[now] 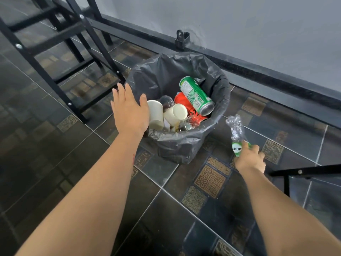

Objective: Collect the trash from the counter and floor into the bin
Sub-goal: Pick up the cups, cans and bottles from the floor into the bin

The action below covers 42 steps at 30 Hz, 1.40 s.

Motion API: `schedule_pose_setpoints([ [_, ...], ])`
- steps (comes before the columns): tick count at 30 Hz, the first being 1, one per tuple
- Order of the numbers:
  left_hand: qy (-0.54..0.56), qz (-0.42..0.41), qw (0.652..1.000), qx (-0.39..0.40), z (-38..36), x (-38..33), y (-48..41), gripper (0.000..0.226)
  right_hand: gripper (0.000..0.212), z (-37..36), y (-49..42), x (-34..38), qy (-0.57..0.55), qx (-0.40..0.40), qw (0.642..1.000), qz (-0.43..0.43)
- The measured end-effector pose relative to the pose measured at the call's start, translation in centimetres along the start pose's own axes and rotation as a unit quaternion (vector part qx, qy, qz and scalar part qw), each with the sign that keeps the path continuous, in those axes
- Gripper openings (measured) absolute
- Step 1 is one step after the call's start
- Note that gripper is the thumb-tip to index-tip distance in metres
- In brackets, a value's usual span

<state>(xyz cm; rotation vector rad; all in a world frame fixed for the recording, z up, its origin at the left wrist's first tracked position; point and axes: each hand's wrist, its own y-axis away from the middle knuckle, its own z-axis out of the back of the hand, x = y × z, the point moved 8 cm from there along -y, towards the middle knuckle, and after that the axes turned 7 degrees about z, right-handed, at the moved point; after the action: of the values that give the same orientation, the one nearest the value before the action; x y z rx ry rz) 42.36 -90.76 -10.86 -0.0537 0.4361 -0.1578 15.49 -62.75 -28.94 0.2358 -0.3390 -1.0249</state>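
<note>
Right hand (250, 159) is closed around the green-labelled end of a crushed clear plastic bottle (236, 131), held over the tiled floor (184, 218) just right of the bin (177, 145). Left hand (129, 109) is flat, fingers spread, holding nothing, at the bin's left rim. Inside the black liner lie two pale paper cups (166, 113), a red can (184, 102) and a green can (196, 95). Black metal frame legs (55, 52) stand beyond; grey wall (258, 34) behind.
</note>
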Motion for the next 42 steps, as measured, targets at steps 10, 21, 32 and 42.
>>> schedule_pose_setpoints([
  [10, 0.001, -0.001, 1.000, 0.005, -0.3, 0.2, -0.1, 0.063, 0.044, 8.7, 3.8, 4.3, -0.250, -0.269, 0.922, 0.121],
  [21, 0.003, -0.009, 1.000, 0.009, -0.3, 0.1, -0.1, 0.064, 0.034, 11.5, 9.9, 4.8, -0.320, -0.356, 0.860, 0.179],
  [32, -0.003, -0.014, 1.000, 0.003, -0.1, 0.3, 0.4, 0.063, 0.040, 18.8, 9.3, 17.2, -0.158, -0.302, 0.873, 0.349],
  [42, 0.039, -0.011, 0.999, 0.017, -0.1, 0.5, 0.6, 0.060, 0.058, 14.3, 7.8, 23.6, -0.055, -0.107, 0.915, 0.386],
])
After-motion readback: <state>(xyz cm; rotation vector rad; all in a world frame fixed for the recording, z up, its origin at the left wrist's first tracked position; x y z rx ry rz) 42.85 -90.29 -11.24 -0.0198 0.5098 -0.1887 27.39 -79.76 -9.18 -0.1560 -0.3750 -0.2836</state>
